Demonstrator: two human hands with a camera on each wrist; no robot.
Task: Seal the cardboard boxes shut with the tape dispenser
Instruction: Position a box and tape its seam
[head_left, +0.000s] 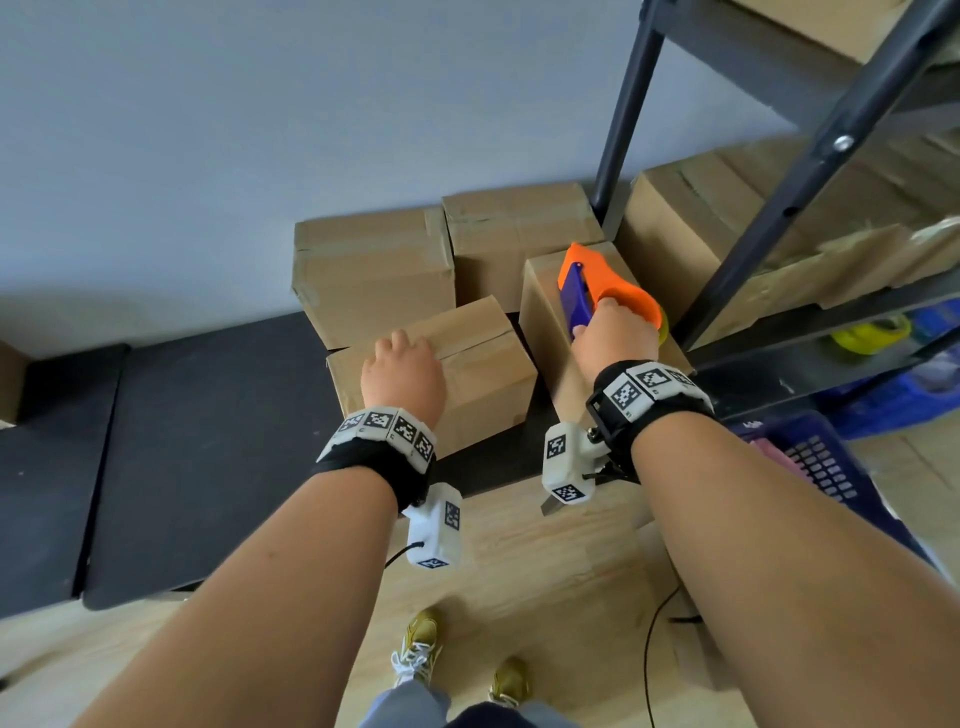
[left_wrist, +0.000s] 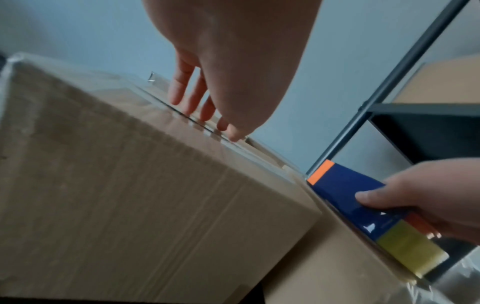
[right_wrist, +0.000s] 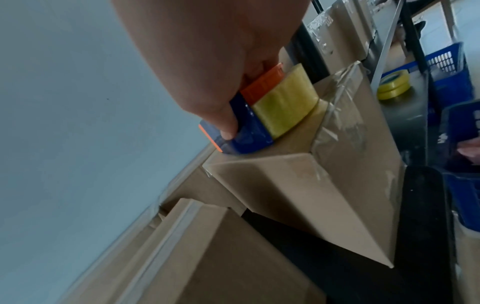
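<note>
Right hand (head_left: 615, 332) around tape dispenser (head_left: 597, 283) atop right-side cardboard box (head_left: 545, 312)

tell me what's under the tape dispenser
The tape dispenser, held by the right hand, rests on the top of a cardboard box. The box's seam beneath it is covered, so taping there cannot be seen.

Matt cardboard boxes (head_left: 483, 364), glossy tape
</note>
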